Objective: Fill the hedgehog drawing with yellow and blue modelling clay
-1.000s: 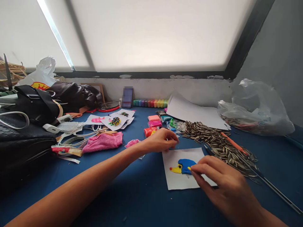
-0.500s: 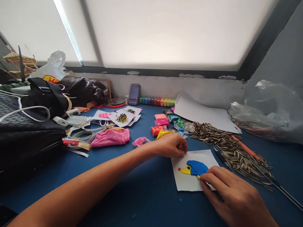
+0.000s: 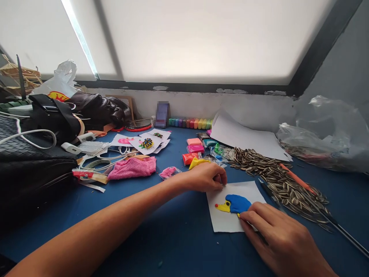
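Observation:
A white paper square [image 3: 221, 226] lies on the table, bearing a clay animal with a blue clay body [image 3: 238, 204], a yellow clay snout [image 3: 224, 207], a black eye and a red nose tip. My left hand [image 3: 208, 177] rests at the paper's upper left corner with fingers curled, holding it down. At the animal's underside, my right hand [image 3: 281, 231] pinches thumb and fingertips at a small bit of yellow clay [image 3: 238, 216]. The right hand covers the paper's lower right part and possibly the body's rear edge.
Sunflower seeds [image 3: 276, 181] are heaped to the right, with an orange stick [image 3: 296, 178] and a thin dark tool [image 3: 343, 231]. Clay packets [image 3: 191, 158], a pink cloth [image 3: 132, 168] and finished pictures [image 3: 148, 143] lie farther back. A black bag [image 3: 37, 181] stands left.
The whole view has shifted slightly, so everything sits a little farther left. Both hands keep nearly the same places on the paper, the right still pinching under the blue body.

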Available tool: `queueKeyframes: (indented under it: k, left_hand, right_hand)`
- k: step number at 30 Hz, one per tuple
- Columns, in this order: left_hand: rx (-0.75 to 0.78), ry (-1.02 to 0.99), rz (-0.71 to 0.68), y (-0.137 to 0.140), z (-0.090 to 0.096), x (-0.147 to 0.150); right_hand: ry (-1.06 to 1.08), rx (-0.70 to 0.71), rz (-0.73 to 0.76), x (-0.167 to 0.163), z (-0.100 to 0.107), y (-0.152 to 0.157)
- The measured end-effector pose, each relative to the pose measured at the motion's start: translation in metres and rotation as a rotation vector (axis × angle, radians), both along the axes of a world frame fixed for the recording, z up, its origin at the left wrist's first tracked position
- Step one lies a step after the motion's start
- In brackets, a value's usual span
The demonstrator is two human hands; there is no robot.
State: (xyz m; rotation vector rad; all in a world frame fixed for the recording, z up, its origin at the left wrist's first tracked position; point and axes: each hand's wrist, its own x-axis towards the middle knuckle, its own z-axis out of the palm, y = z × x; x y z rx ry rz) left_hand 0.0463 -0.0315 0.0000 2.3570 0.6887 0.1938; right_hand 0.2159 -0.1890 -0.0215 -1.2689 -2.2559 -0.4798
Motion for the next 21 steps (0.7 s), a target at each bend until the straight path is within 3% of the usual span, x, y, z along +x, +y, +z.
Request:
queueKeyframes:
  k: [11, 21]
  left_hand:
    - [0.048, 0.025, 0.017, -0.003, 0.002, 0.001]
    - [0.054, 0.027, 0.007, -0.004, 0.003, 0.001]
  right_hand:
    - [-0.101, 0.062, -0.021, -0.006, 0.005, -0.003]
    - [-0.363, 0.112, -0.052, 0.001, -0.008, -0.016]
